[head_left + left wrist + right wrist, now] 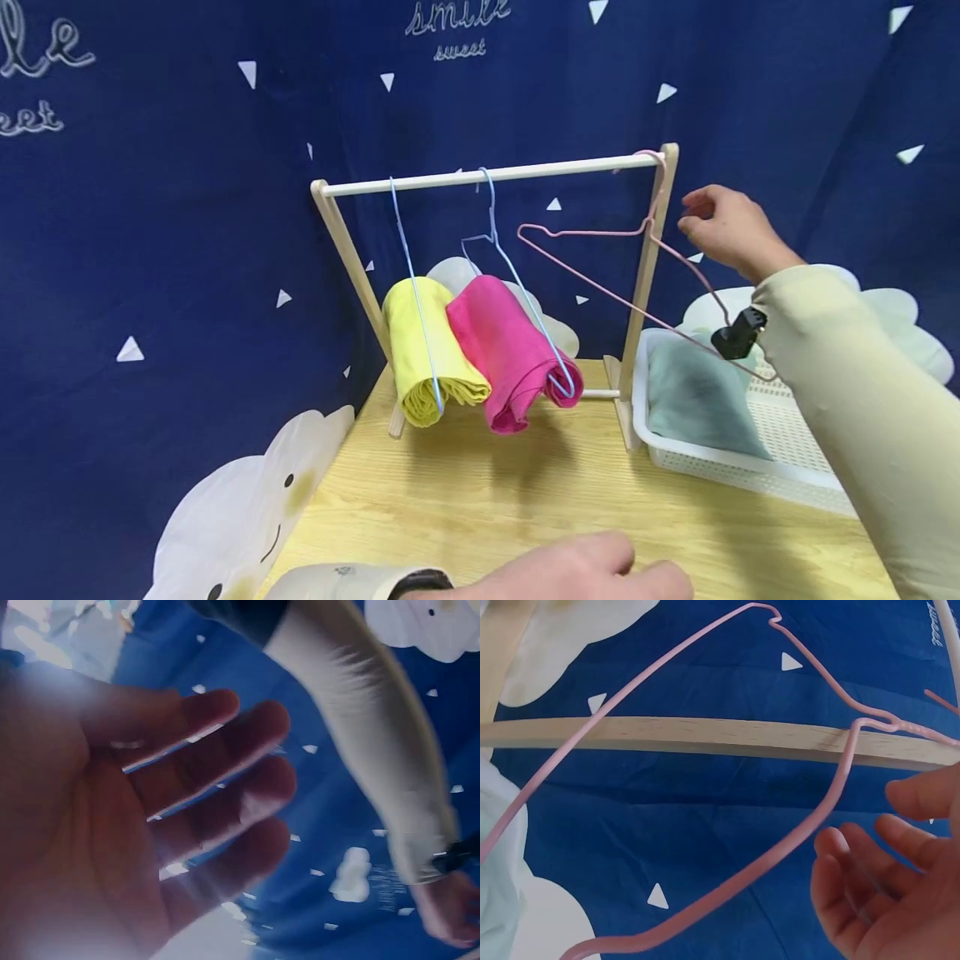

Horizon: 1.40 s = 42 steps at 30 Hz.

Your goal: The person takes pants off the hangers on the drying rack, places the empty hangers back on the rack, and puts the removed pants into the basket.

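Observation:
A pink wire hanger (592, 233) hangs by its hook at the right end of the rack's white rail (570, 168). My right hand (731, 229) is just right of the hanger, fingers loosely bent and holding nothing; the right wrist view shows a gap between the fingertips (830, 841) and the pink wire. Low at the front, my left hand (577, 571) is over the table, its fingers extended and empty in the left wrist view. Rolled yellow cloth (423, 342) and magenta cloth (498, 333) hang on two blue hangers (492, 217) farther left.
A white perforated basket (750, 468) stands right of the rack, with grey-green cloth (697, 396) in it. The rack's wooden right post (641, 283) rises beside the basket. Behind hangs a dark blue curtain (187, 208) with white triangles and clouds.

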Available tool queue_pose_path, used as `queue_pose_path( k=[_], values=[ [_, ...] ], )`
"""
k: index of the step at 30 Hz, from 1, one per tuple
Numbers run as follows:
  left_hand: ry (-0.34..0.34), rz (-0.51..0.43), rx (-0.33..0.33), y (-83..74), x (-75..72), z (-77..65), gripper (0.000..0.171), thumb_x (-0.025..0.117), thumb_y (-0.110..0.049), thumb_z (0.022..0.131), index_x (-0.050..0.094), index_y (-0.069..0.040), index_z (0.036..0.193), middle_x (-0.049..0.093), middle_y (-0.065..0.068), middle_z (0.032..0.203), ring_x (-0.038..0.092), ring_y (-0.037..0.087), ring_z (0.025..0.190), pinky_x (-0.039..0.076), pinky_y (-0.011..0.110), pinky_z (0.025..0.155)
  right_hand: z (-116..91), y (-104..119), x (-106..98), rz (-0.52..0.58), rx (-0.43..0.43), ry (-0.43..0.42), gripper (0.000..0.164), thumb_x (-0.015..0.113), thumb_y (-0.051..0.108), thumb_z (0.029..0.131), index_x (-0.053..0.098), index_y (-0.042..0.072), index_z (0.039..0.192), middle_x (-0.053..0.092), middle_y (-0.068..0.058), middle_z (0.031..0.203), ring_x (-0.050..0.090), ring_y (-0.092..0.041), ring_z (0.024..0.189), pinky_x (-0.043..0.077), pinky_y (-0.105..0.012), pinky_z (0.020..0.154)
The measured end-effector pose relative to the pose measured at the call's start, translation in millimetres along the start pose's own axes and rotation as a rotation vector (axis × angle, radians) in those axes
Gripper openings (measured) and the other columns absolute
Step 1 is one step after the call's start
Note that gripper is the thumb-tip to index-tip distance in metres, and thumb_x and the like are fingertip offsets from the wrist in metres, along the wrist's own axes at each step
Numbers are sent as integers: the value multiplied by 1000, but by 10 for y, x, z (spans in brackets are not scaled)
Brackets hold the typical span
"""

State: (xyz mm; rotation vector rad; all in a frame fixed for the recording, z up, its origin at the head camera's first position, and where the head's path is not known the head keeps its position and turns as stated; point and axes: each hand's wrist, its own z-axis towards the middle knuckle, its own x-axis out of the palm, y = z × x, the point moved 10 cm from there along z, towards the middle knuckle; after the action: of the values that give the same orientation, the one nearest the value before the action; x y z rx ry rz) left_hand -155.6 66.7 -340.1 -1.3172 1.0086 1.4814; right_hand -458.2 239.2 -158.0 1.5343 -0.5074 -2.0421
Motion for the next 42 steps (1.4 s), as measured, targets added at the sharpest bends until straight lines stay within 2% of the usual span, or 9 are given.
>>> queue_pose_path(
  k=[2,6,13,21,26,31,34,38,42],
  values=[
    [-110,267,122,-202,-792,-95,25,54,-38,97,59,-31,121,54,-20,105,42,-4,82,26,7,66,48,81,76,41,-10,42,55,41,23,103,31,-1,151,40,-30,150,47,-47,130,38,-60,109],
    [-89,310,90,-126,-1152,-54,18,48,-35,101,61,-31,113,57,-21,93,48,-5,84,31,7,65,106,138,168,104,-2,109,56,40,19,104,24,2,155,34,-25,157,40,-47,138,34,-61,112],
    [-267,347,-10,187,-1208,-8,15,53,-28,98,68,-27,101,66,-17,89,61,-1,82,48,12,72,136,53,260,165,-16,183,56,43,23,105,25,5,155,35,-26,156,37,-45,139,33,-63,113],
    [-282,254,-75,547,-1150,-39,15,58,-28,97,71,-26,103,66,-15,93,61,-1,86,49,11,76,213,-7,253,206,-53,155,53,51,36,102,40,9,146,65,-2,130,56,-26,121,44,-49,101],
    [-289,176,-111,737,-1064,-105,15,59,-27,97,72,-25,103,67,-15,95,61,-1,89,48,10,76,238,-38,326,226,-57,184,51,57,42,99,47,11,138,69,16,111,58,-24,117,44,-56,107],
    [-421,23,-190,937,-1088,-113,14,61,-23,96,73,-21,103,70,-12,97,61,-2,86,47,8,79,245,-109,314,200,-87,182,45,58,44,97,55,13,131,69,21,104,61,-2,100,53,-29,94],
    [-537,-126,-276,1134,-1175,-145,14,62,-17,95,74,-16,102,71,-8,96,59,0,80,48,10,75,252,-126,316,225,-104,184,45,59,44,97,56,13,130,70,22,102,62,5,94,51,-15,81],
    [-673,-280,-469,1501,-1380,-234,17,60,-13,94,73,-12,104,72,-3,99,60,4,78,52,18,71,274,-136,365,227,-100,204,50,60,45,96,55,12,134,72,14,111,63,0,95,52,-17,79],
    [-752,-265,-730,1893,-1683,-274,21,59,-20,95,72,-12,109,71,0,102,62,12,82,52,28,74,315,-164,361,199,-84,217,56,59,49,95,53,13,138,71,7,119,63,-7,96,52,-19,79]
  ],
)
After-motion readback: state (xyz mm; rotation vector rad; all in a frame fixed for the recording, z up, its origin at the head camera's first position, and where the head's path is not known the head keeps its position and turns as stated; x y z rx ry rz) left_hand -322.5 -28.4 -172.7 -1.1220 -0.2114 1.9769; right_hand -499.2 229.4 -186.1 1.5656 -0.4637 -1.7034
